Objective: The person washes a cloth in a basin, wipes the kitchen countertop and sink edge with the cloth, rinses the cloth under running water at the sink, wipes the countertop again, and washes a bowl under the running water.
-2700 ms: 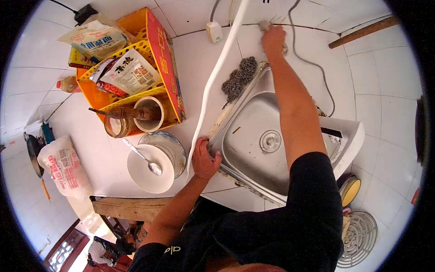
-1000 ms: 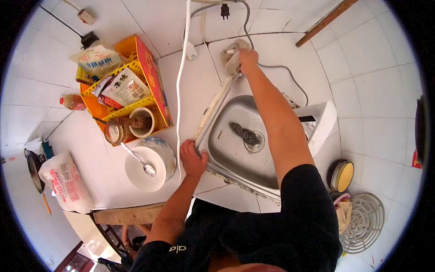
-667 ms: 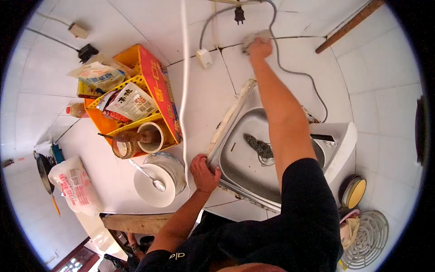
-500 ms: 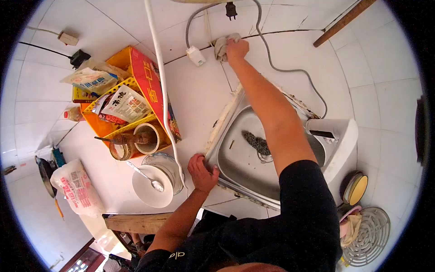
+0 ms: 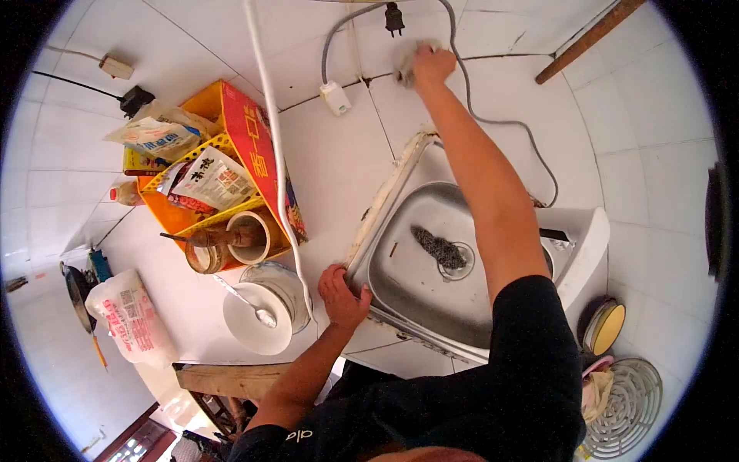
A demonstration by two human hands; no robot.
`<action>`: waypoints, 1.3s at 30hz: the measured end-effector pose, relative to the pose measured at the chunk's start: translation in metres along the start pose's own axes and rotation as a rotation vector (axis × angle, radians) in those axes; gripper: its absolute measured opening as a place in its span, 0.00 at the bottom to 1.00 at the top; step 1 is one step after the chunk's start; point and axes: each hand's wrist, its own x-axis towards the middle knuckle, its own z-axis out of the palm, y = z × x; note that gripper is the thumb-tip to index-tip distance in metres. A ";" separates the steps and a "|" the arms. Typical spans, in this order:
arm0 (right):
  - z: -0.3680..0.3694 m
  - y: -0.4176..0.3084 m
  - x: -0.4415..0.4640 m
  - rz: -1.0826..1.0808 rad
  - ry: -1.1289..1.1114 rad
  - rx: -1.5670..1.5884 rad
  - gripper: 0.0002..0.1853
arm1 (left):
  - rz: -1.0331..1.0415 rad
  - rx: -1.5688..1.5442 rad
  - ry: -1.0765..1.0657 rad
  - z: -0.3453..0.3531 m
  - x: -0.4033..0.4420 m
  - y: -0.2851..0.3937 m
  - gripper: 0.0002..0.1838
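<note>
A crumpled grey cloth (image 5: 404, 65) is bunched in my right hand (image 5: 433, 65), pressed to the white tiles at the back, around the seam between counter and wall. My right arm stretches over the steel sink (image 5: 400, 223) and covers part of it. Inside the basin, a dark scouring pad (image 5: 436, 248) lies by the drain. My left hand (image 5: 344, 297) rests with fingers spread at the sink's near left corner, holding nothing. The grey cable (image 5: 469, 100) runs close beside my right hand.
On the left stand an orange-yellow carton (image 5: 258, 138) of packets and jars, and a white bowl (image 5: 245, 327) with a spoon (image 5: 265, 317). A white pipe (image 5: 269, 100) crosses in front of the carton. A white plug adapter (image 5: 336, 98) lies near the wall. Right of the sink is a white container (image 5: 589, 239).
My right hand has moved right and slightly up along the back wall with the cloth. More of the drain and scouring pad shows. My left hand has stayed in place.
</note>
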 end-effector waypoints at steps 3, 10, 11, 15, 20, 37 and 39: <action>0.000 -0.022 -0.023 0.096 -0.011 0.155 0.15 | 0.025 0.050 0.016 0.000 -0.005 -0.002 0.31; 0.051 0.062 -0.036 -0.203 -0.299 -0.185 0.10 | 0.044 0.077 0.028 0.001 -0.004 -0.002 0.31; 0.027 0.043 -0.051 -0.217 -0.334 -0.162 0.13 | 0.046 0.080 0.013 0.002 -0.004 -0.004 0.31; -0.020 0.020 -0.094 -0.541 -0.556 -0.323 0.15 | 0.036 0.059 0.006 -0.001 -0.003 0.000 0.31; -0.053 0.007 -0.125 -0.778 -0.623 -0.426 0.13 | 0.046 0.083 0.016 0.001 -0.005 -0.003 0.32; -0.245 -0.001 -0.161 -0.170 -1.509 0.059 0.17 | 0.053 0.091 0.104 0.005 -0.012 -0.002 0.31; -0.264 0.038 -0.194 0.041 -1.343 0.131 0.16 | 0.051 0.082 0.107 0.002 -0.012 0.002 0.31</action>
